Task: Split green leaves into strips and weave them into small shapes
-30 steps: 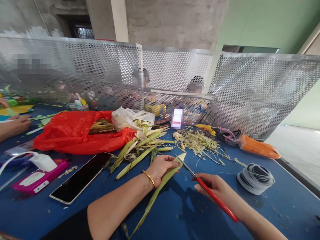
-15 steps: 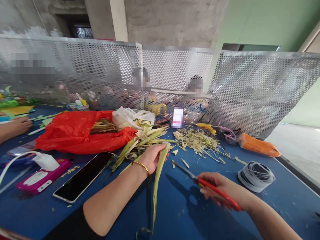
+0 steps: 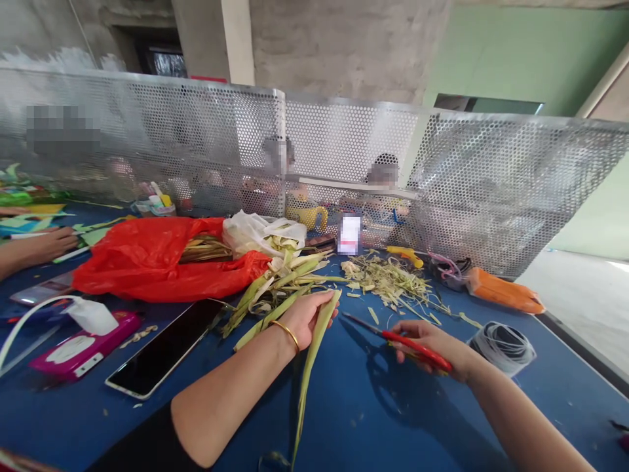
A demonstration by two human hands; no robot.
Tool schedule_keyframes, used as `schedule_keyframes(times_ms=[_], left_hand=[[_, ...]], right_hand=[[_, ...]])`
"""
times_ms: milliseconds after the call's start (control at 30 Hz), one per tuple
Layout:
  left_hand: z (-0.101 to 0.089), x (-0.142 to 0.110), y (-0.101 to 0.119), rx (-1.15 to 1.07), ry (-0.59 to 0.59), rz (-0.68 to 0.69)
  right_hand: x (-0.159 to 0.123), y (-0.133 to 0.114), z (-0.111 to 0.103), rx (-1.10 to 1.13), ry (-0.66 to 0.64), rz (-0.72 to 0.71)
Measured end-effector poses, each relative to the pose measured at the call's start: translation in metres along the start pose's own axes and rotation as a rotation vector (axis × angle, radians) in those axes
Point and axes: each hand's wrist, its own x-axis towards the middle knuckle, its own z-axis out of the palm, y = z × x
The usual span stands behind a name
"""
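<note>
Scissors (image 3: pixel 417 349) with red handles sit in the right hand (image 3: pixel 437 339), right of centre in the frame, its grip curled around the handles and the metal end pointing left toward a long pale-green leaf (image 3: pixel 314 354). That leaf is at the centre of the frame, its upper end pinched in the grip of the left hand (image 3: pixel 308 319), while its narrow tail reaches the lower edge. The scissors and the leaf are apart. A gold bangle (image 3: pixel 286 332) circles the left wrist. Just beyond the left hand, a pile of leaves (image 3: pixel 282 283) lies on the blue worktop (image 3: pixel 363 426), beside a red bag (image 3: pixel 132 262) at centre left; clippings (image 3: pixel 388 278) are heaped right of centre. A coil of pale cord (image 3: pixel 506 347) is near the right hand. A dark-screened phone (image 3: pixel 164 347) lies at lower left, and another person's hand (image 3: pixel 56 243) shows at the left edge.
</note>
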Motion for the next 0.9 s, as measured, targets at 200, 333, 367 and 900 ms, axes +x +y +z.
schedule_keyframes(times_ms=[200,333,367,900], left_hand=[[0.0,-0.002,-0.007,0.016,-0.063,-0.007],[0.0,-0.004,-0.01,0.048,-0.159,0.006],[0.0,-0.004,-0.011,0.059,-0.162,0.01],[0.017,-0.019,-0.039,0.055,-0.151,0.156]], right_hand=[[0.001,0.009,-0.018,-0.097,0.293,-0.05],[-0.011,0.009,-0.016,-0.295,0.11,-0.143],[-0.013,0.008,-0.013,-0.426,0.121,-0.17],[-0.013,-0.014,0.08,0.175,0.16,-0.298]])
